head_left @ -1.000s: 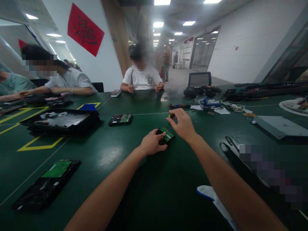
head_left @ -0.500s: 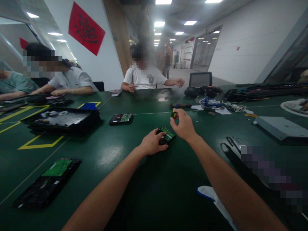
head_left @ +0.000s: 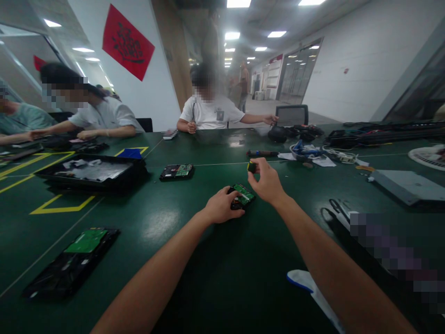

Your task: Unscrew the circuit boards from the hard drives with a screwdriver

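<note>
In the middle of the green table lies a hard drive with a green circuit board facing up. My left hand is closed around its left side, fingers on top and thumb at the near edge, hiding part of it. Above and right of the drive, my right hand pinches a small black and yellow block between thumb and fingers. Its exact kind I cannot make out. The block is held apart from the drive.
Another hard drive lies farther left, and a black unit with a green board sits near left. A black tray stands behind that unit. A dark screwdriver-like tool, cables and a grey metal box lie to the right.
My view has shifted slightly. Both my hands keep their holds; the block has turned a little. The person opposite has reached farther toward the black items; the person at left has stretched an arm out.
</note>
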`<state>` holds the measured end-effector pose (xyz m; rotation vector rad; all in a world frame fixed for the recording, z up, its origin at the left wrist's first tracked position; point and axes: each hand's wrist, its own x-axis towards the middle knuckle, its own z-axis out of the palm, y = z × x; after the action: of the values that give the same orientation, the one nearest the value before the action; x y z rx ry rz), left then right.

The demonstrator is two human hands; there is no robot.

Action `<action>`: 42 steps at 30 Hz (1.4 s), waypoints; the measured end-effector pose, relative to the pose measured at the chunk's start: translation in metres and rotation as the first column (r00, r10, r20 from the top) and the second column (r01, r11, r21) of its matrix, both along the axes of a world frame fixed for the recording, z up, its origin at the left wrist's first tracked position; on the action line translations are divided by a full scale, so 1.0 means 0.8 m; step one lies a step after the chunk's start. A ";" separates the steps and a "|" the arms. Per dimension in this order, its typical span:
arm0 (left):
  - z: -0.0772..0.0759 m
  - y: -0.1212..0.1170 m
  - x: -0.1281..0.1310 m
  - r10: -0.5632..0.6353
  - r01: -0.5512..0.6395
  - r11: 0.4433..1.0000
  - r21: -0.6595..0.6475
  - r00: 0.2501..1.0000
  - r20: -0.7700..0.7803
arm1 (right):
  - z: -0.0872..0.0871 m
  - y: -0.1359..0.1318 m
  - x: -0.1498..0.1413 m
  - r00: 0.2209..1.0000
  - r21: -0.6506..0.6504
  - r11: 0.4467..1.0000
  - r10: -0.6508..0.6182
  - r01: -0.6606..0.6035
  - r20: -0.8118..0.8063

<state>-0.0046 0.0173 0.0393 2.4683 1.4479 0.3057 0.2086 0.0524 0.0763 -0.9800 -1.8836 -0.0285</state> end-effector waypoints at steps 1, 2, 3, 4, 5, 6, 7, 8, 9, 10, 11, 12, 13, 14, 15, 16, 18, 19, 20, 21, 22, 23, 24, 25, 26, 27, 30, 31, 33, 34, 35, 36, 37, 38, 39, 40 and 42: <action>0.000 0.000 0.000 -0.004 0.004 1.000 0.004 1.000 0.000 | 0.000 0.000 0.000 1.000 0.003 1.000 -0.014 0.014 0.017; 0.000 0.000 0.000 -0.006 0.006 1.000 0.009 1.000 0.000 | 0.001 -0.001 0.000 0.999 0.009 1.000 -0.029 0.028 0.032; 0.000 0.000 0.001 -0.006 0.006 1.000 0.013 1.000 0.000 | 0.001 -0.001 0.000 0.998 0.017 0.999 -0.038 0.037 0.042; 0.000 -0.001 0.001 -0.004 0.004 1.000 0.015 1.000 -0.001 | 0.001 -0.001 0.000 0.998 0.025 0.999 -0.039 0.038 0.044; 0.000 -0.001 0.001 -0.002 0.002 1.000 0.016 1.000 -0.002 | 0.001 -0.001 0.001 0.999 0.032 0.999 -0.033 0.032 0.039; 0.000 -0.001 0.001 -0.003 0.003 1.000 0.016 1.000 -0.004 | 0.001 0.000 0.002 0.999 0.035 0.999 -0.023 0.022 0.029; 0.000 -0.001 0.001 -0.004 0.004 1.000 0.017 1.000 -0.007 | 0.000 0.000 0.002 1.000 0.035 0.999 -0.014 0.013 0.017; 0.000 -0.001 0.001 -0.007 0.007 1.000 0.018 1.000 -0.011 | 0.000 0.001 0.003 1.000 0.034 0.999 -0.008 0.008 0.009; 0.000 -0.001 0.001 -0.010 0.010 1.000 0.019 1.000 -0.014 | 0.000 0.001 0.003 1.000 0.032 0.999 -0.010 0.010 0.004; 0.000 -0.002 0.002 -0.010 0.010 1.000 0.021 1.000 -0.017 | -0.001 0.002 0.004 1.000 0.031 0.999 -0.018 0.018 0.004; 0.000 -0.002 0.002 -0.008 0.008 1.000 0.023 1.000 -0.019 | -0.001 0.002 0.004 0.999 0.034 0.999 -0.031 0.031 0.008; 0.000 -0.002 0.002 -0.004 0.005 1.000 0.024 1.000 -0.020 | -0.002 0.002 0.004 0.999 0.040 0.998 -0.044 0.044 0.013; 0.000 -0.001 0.002 -0.001 0.002 1.000 0.024 1.000 -0.022 | -0.003 0.002 0.004 0.999 0.047 0.998 -0.051 0.050 0.019; 0.000 -0.001 0.002 0.001 0.000 1.000 0.021 1.000 -0.023 | -0.004 0.003 0.003 0.999 0.052 0.997 -0.051 0.050 0.019; 0.000 -0.001 0.002 0.002 -0.001 1.000 0.017 1.000 -0.025 | -0.005 0.003 0.003 0.999 0.055 0.998 -0.043 0.043 0.014; 0.000 0.000 0.002 0.001 -0.001 1.000 0.014 1.000 -0.026 | -0.006 0.004 0.003 0.999 0.055 0.998 -0.032 0.031 0.004; 0.000 0.001 0.002 0.001 0.000 1.000 0.010 1.000 -0.027 | -0.007 0.005 0.002 1.000 0.051 0.999 -0.012 0.012 -0.013; 0.000 0.001 0.001 0.001 -0.001 1.000 0.011 1.000 -0.027 | -0.008 0.005 0.002 1.000 0.048 0.999 -0.013 0.014 -0.016; -0.001 0.001 0.001 0.001 -0.001 1.000 0.013 1.000 -0.026 | -0.007 0.004 0.002 1.000 0.048 0.999 -0.020 0.021 -0.014; -0.001 0.002 0.001 -0.001 0.001 1.000 0.015 1.000 -0.026 | -0.007 0.004 0.002 1.000 0.048 0.998 -0.030 0.030 -0.006; -0.001 0.002 0.001 -0.003 0.003 1.000 0.016 1.000 -0.026 | -0.006 0.003 0.002 0.999 0.050 0.998 -0.039 0.039 0.003; -0.001 0.001 0.001 -0.005 0.005 1.000 0.016 1.000 -0.027 | -0.006 0.003 0.001 0.999 0.054 0.998 -0.045 0.045 0.008; -0.001 0.001 0.001 -0.005 0.005 1.000 0.015 1.000 -0.027 | -0.005 0.002 0.001 0.999 0.058 0.997 -0.046 0.045 0.010; -0.001 0.001 0.001 -0.004 0.005 1.000 0.014 1.000 -0.028 | -0.005 0.002 0.001 0.999 0.060 0.997 -0.039 0.038 0.009; 0.000 0.000 0.001 -0.003 0.003 1.000 0.014 1.000 -0.030 | -0.004 0.002 0.001 1.000 0.059 0.998 -0.029 0.028 0.007; 0.000 0.000 0.001 0.000 0.000 1.000 0.014 0.999 -0.032 | -0.004 0.003 0.001 1.000 0.056 0.998 -0.020 0.019 0.005; 0.000 0.000 0.001 0.008 -0.008 1.000 0.013 0.999 -0.040 | -0.003 0.003 0.003 1.000 0.040 0.999 -0.023 0.023 0.006; 0.000 0.000 0.001 0.009 -0.008 1.000 0.011 0.999 -0.042 | -0.003 0.002 0.003 0.999 0.036 0.999 -0.035 0.035 0.008; 0.000 0.001 0.001 0.009 -0.008 1.000 0.007 0.999 -0.043 | -0.002 0.001 0.004 0.998 0.027 0.998 -0.055 0.055 0.010; 0.000 0.001 0.002 0.010 -0.009 1.000 0.006 0.999 -0.043 | -0.002 0.000 0.004 0.998 0.023 0.998 -0.060 0.060 0.010; 0.000 0.001 0.002 0.012 -0.011 1.000 0.005 0.999 -0.044 | -0.002 0.000 0.004 0.998 0.021 0.998 -0.060 0.060 0.009; 0.001 0.001 0.002 0.015 -0.015 1.000 0.004 0.999 -0.044 | -0.003 0.000 0.004 0.998 0.023 0.998 -0.055 0.055 0.006; 0.001 0.000 0.002 0.018 -0.018 1.000 0.002 0.999 -0.045 | -0.003 0.001 0.003 0.999 0.028 0.998 -0.047 0.047 0.002; 0.001 0.000 0.002 0.020 -0.020 1.000 0.000 0.999 -0.045 | -0.004 0.001 0.003 0.999 0.034 0.999 -0.040 0.040 -0.003; 0.002 0.000 0.002 0.021 -0.021 1.000 -0.003 0.999 -0.045 | -0.005 0.002 0.003 0.999 0.036 0.999 -0.033 0.034 -0.009; 0.002 0.000 0.002 0.019 -0.020 1.000 -0.007 0.999 -0.045 | -0.006 0.003 0.003 0.999 0.034 0.999 -0.030 0.030 -0.015; 0.003 0.000 0.002 0.017 -0.017 1.000 -0.013 0.999 -0.043 | -0.006 0.003 0.003 0.999 0.018 0.999 -0.033 0.034 -0.023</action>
<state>-0.0030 0.0171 0.0415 2.4677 1.4836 0.2464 0.2108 0.0548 0.0715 -0.9956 -1.8430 -0.0540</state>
